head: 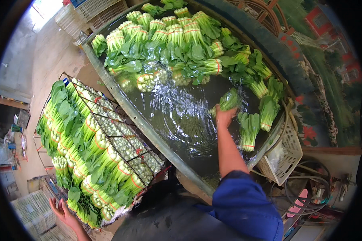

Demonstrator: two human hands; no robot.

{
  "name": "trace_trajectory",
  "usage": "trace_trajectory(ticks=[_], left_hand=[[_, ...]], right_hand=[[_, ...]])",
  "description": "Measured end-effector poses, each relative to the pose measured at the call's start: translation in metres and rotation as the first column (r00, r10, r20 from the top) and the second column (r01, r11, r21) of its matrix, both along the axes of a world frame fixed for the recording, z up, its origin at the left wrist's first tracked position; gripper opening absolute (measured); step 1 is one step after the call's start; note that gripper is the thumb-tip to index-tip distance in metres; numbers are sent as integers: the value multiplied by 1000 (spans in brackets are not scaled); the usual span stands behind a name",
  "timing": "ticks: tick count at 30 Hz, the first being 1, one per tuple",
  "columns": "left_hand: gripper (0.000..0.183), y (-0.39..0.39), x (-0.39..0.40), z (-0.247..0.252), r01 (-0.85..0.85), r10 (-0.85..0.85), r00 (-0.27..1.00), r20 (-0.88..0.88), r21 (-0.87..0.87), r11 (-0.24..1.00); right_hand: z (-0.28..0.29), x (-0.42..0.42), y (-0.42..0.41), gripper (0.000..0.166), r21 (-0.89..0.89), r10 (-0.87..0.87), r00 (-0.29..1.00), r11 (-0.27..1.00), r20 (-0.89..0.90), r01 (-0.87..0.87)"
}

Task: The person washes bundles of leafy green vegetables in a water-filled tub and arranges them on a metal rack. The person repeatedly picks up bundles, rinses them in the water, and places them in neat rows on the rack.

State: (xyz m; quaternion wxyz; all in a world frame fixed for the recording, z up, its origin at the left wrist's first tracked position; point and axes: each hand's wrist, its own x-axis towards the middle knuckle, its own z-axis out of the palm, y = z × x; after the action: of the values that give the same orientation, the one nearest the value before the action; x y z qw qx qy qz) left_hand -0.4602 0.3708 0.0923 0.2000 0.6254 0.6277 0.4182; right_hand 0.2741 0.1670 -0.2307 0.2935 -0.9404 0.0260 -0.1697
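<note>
A metal trough of water lies before me, with many banded bundles of leafy greens along its far side. Over the water, my right hand grips a wet bundle of greens. Just right of that wrist floats another bundle, its stems tied with a red band. At the lower left, my left hand has its fingers spread and holds nothing. It is beside the near end of a wire-frame rack, which is stacked with rows of tied greens, stem ends outward.
A white plastic crate holding a clear bag stands at the trough's right end, near coiled hoses. More crates are stacked at the top left, and others at the lower left. The rack stands close to the trough's near wall.
</note>
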Motion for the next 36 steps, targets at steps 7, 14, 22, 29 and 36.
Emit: trace_trajectory(ticks=[7, 14, 22, 29, 36], left_hand=[[66, -10, 82, 7, 228, -229, 971, -65, -14, 973], [65, -6, 212, -4, 603, -601, 784, -153, -40, 797], [90, -24, 371, -33, 987, -961, 58, -271, -130, 96], [71, -42, 406, -17, 934, -819, -240, -521, 107, -341], [121, -43, 379, -40, 986, -996, -14, 86, 165, 0]], right_hand=[[14, -111, -2, 34, 841, 705, 551, 120, -446, 528], [52, -197, 17, 50, 681, 587, 346, 640, -732, 354], [152, -159, 5, 50, 710, 988, -47, 137, -146, 691], [247, -183, -13, 84, 895, 976, -215, 124, -32, 428], [200, -91, -84, 87, -15, 575, 677, 757, -460, -653]])
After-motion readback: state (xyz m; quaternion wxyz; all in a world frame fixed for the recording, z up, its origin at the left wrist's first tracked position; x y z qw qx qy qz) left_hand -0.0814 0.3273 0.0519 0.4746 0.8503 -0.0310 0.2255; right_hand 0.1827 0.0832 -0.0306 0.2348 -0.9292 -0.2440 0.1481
